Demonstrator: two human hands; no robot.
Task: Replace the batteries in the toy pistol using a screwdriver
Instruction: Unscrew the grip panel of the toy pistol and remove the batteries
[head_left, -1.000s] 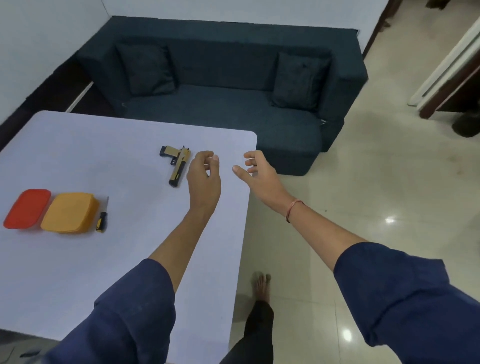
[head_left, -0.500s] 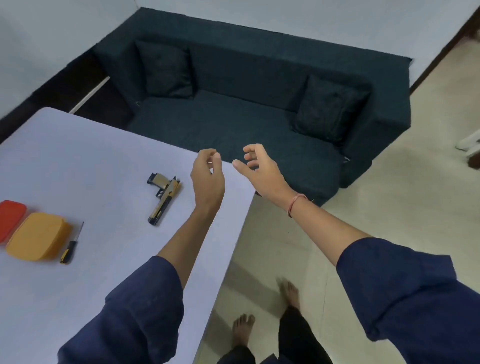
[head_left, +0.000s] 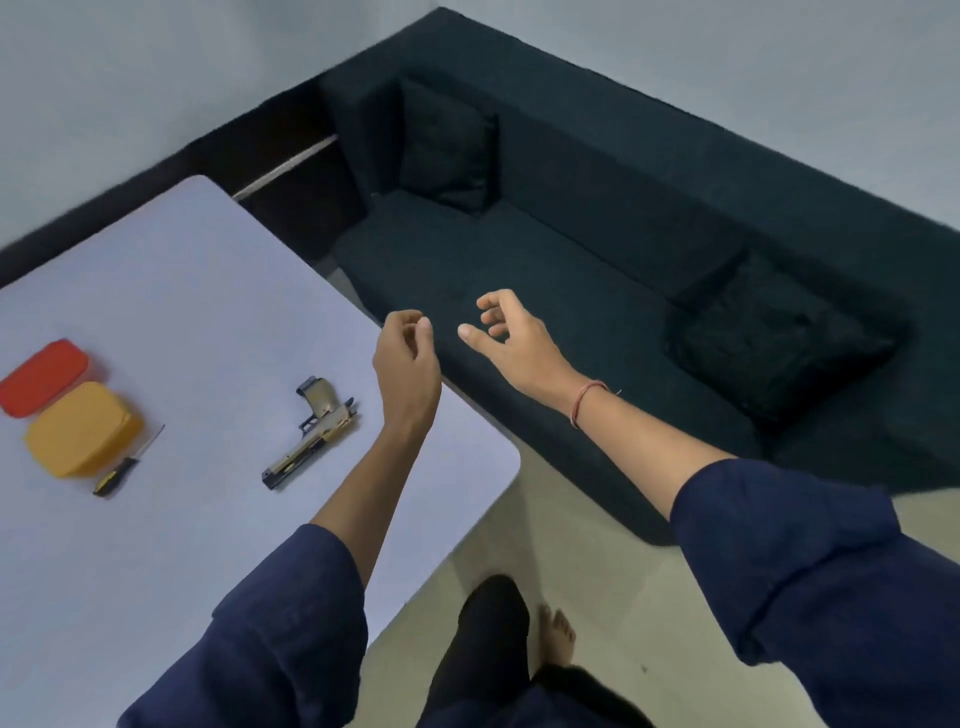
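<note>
Markings: any print on the toy pistol (head_left: 314, 431) or the screwdriver (head_left: 127, 462) is too small to read.
Hidden: the frame cuts the table (head_left: 182, 312) at left and near side; your sleeves cover its near part.
Pistol: flat on its side, right half of the table. Long axis runs near-left to far-right, muzzle toward you, grip pointing away.
Screwdriver: just beside the yellow box (head_left: 78, 428), handle near, tip away.
Red box (head_left: 41, 376): behind the yellow one.
Hands: your left hand (head_left: 408, 364) hangs in the air right of the pistol, your right hand (head_left: 511, 340) over the sofa (head_left: 597, 234); apart, fingers loosely curled, holding nothing.
</note>
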